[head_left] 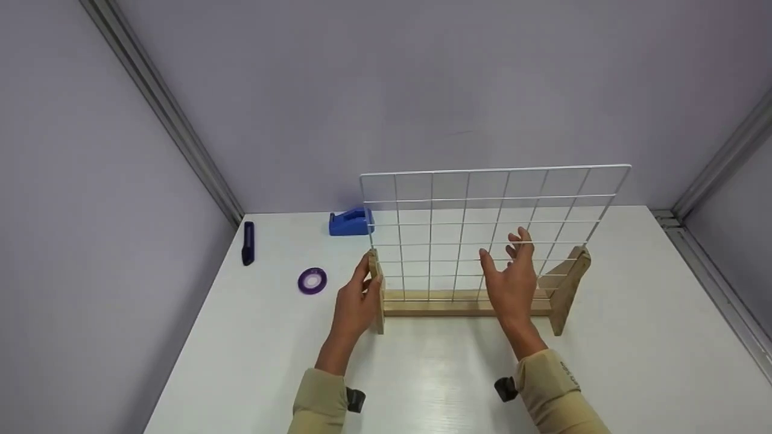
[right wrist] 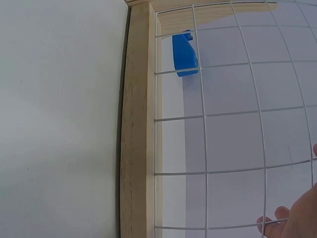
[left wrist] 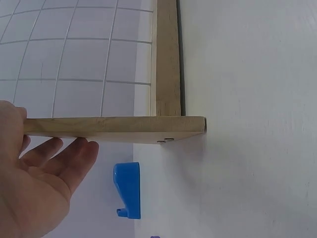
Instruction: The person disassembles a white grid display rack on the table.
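A white wire grid panel (head_left: 464,199) stands upright in a wooden stand (head_left: 467,309) with a side piece at each end. My left hand (head_left: 357,304) holds the stand's left side piece (left wrist: 114,125). In the left wrist view, several of its fingers (left wrist: 79,156) lie against the outer face, with the thumb side near the upper end. My right hand (head_left: 512,283) is at the grid, right of its middle, thumb and fingers spread apart. Only part of that hand shows in the right wrist view, at the lower right; whether its fingertips touch the wires I cannot tell.
On the white table (head_left: 253,343), a blue tape dispenser (head_left: 350,223) stands behind the stand's left end. A purple tape roll (head_left: 312,281) lies to the left, and a dark utility knife (head_left: 248,243) near the left edge. A grey wall (head_left: 422,90) rises behind.
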Tool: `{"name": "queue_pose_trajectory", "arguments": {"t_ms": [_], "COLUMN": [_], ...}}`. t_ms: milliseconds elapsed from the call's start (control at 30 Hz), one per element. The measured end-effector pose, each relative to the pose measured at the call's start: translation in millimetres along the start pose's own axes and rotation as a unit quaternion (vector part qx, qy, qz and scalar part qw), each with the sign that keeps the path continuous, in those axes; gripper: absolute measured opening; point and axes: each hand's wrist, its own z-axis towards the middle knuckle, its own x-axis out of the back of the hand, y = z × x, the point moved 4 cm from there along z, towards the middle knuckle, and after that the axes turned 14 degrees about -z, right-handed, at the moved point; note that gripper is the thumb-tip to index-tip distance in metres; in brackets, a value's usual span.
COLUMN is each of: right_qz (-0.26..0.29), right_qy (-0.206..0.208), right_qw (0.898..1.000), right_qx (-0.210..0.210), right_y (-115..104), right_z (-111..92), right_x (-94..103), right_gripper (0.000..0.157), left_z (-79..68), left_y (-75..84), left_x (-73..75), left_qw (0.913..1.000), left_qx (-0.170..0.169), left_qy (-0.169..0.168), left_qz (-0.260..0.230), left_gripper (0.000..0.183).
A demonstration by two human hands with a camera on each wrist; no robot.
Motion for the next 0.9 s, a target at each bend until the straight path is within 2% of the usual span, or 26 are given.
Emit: {"name": "queue_pose_trajectory", "arguments": {"t_ms": [167,500,900], "right_qz": [-0.002,-0.004,0.005], "right_qy": [0.009,0.026,0.038], "right_qw": [1.000,1.000,0.999], "right_qx": [-0.007,-0.017,-0.034], "right_y": [-1.2,-6.3,-7.0], "right_z": [0.4,0.1,-0.6], "right_x": [-0.3,-0.7,-0.2], "right_gripper": [0.072,0.068,0.063], "left_z": [1.1,0.3,-0.4], "left_y": [-1.8,-2.8,-5.3], "left_x": [0.6,2.1,2.0], "left_qw": [0.9999,0.9998,0.9997], "left_qx": [0.010,0.005,0.018], "left_qy": [-0.011,-0.012,-0.010], "left_qz": [-0.001,-0.013,-0.017], "left_gripper": [0.058,0.057,0.058]}}
